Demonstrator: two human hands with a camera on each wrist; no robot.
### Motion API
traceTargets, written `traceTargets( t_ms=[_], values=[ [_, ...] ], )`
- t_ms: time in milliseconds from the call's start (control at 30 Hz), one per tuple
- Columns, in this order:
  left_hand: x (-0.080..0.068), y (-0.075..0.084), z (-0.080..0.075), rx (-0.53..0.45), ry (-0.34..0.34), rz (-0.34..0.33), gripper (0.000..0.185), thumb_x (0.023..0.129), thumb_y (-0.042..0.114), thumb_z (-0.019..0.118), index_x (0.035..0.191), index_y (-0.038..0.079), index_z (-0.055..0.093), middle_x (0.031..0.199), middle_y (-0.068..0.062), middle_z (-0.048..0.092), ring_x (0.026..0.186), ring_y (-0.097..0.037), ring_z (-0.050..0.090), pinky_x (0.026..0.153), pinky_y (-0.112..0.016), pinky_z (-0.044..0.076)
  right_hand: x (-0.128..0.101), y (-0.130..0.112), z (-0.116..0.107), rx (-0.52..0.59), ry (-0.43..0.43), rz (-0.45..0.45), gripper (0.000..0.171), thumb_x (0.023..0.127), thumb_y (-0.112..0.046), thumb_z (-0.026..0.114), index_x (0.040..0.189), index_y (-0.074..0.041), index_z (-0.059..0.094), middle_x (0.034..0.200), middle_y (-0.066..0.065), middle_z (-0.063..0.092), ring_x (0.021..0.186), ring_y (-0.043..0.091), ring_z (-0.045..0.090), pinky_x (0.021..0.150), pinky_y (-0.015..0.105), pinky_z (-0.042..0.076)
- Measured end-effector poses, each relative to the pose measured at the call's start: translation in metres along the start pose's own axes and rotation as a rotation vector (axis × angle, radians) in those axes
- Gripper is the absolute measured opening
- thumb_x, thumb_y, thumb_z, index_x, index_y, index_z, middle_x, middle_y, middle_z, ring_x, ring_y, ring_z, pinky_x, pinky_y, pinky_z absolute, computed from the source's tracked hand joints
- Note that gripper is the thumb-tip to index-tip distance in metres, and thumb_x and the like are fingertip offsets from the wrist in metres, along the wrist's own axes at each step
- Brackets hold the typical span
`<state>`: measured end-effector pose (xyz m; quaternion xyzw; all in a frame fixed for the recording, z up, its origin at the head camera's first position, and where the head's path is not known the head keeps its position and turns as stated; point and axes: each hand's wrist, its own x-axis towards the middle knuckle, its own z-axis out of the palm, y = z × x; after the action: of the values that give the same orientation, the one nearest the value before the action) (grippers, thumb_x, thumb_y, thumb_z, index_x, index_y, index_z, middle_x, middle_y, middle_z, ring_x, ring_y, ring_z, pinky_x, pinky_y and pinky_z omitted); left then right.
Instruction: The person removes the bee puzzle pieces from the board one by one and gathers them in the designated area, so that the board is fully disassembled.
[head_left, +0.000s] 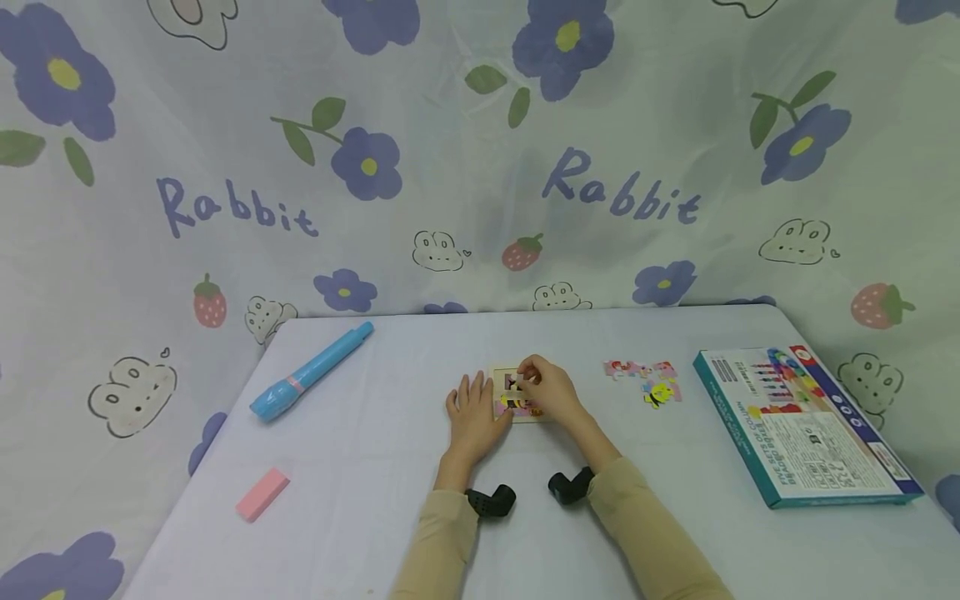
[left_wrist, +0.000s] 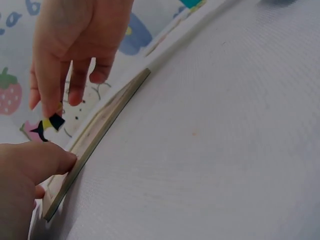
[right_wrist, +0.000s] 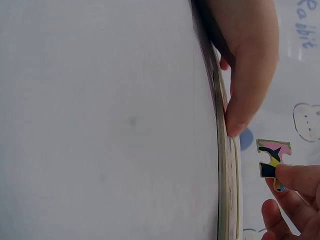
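Your left hand [head_left: 472, 417] lies flat on the table [head_left: 390, 500], fingers straight, its fingertips resting against the left edge of the puzzle tray [head_left: 517, 408]; the left wrist view shows a fingertip touching the tray's wooden rim. Your right hand [head_left: 547, 387] sits over the tray at its 1 o'clock corner, thumb and forefinger pinching a puzzle piece [right_wrist: 272, 159] (pink, yellow and dark blue in the right wrist view). That piece is held just above the tray, not seated; whether it touches the board cannot be told.

The tray itself lies flat at table centre, partly filled.

Loose puzzle pieces [head_left: 648, 379] lie at 3 o'clock from the tray, near but apart. The puzzle box [head_left: 806, 425] rests further out at 3 o'clock, close to the table's right edge. A blue pen-shaped tool [head_left: 307, 372] lies at 9 o'clock, well apart, and a pink eraser [head_left: 262, 493] at 8 o'clock, near the left edge.
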<state>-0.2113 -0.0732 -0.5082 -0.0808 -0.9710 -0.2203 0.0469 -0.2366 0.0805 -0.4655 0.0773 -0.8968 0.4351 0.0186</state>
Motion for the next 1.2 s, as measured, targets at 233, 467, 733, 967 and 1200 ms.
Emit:
traceTargets(
  t_ms=[233,467,733,967,1200],
  values=[
    [0.000,0.001,0.000,-0.005,0.004,0.001,0.068,0.086,0.042,0.056,0.138,0.001,0.040,0.149,-0.015,0.031,0.140,-0.037,0.018,0.107,-0.055,0.010,-0.005,0.013,-0.015,0.046,0.041,0.074,0.014,0.087,-0.016,0.062,0.100,-0.011,0.058,0.091,0.005,0.063,0.084,0.017,0.055,0.070,0.026,0.041],
    [-0.002,0.001,-0.001,-0.010,-0.012,0.000,0.069,0.086,0.042,0.056,0.138,0.001,0.039,0.149,-0.016,0.030,0.140,-0.037,0.017,0.108,-0.055,0.009,-0.007,0.028,-0.031,0.068,0.098,0.111,0.016,0.088,-0.011,0.058,0.104,-0.007,0.057,0.097,0.011,0.062,0.091,0.023,0.057,0.079,0.034,0.046],
    [-0.001,0.000,0.000,-0.019,-0.009,0.010,0.067,0.088,0.042,0.053,0.139,0.002,0.037,0.149,-0.015,0.029,0.140,-0.036,0.015,0.108,-0.055,0.008,-0.013,0.043,-0.046,0.073,0.168,0.190,0.019,0.089,-0.011,0.057,0.106,-0.005,0.057,0.098,0.016,0.061,0.083,0.026,0.062,0.070,0.030,0.049],
    [0.000,-0.001,0.000,-0.019,-0.014,0.004,0.067,0.088,0.042,0.053,0.139,0.002,0.037,0.150,-0.015,0.029,0.140,-0.036,0.015,0.108,-0.055,0.008,-0.020,0.055,-0.058,0.078,0.176,0.240,0.022,0.090,-0.012,0.055,0.111,-0.004,0.056,0.101,0.019,0.063,0.089,0.028,0.064,0.073,0.034,0.051],
    [-0.001,-0.001,0.001,-0.016,-0.020,0.002,0.067,0.088,0.042,0.053,0.140,0.002,0.037,0.150,-0.015,0.028,0.140,-0.036,0.015,0.108,-0.055,0.008,-0.029,0.064,-0.071,0.079,0.196,0.298,0.026,0.087,-0.009,0.057,0.113,-0.004,0.057,0.106,0.019,0.061,0.095,0.030,0.061,0.073,0.028,0.045]
  ],
)
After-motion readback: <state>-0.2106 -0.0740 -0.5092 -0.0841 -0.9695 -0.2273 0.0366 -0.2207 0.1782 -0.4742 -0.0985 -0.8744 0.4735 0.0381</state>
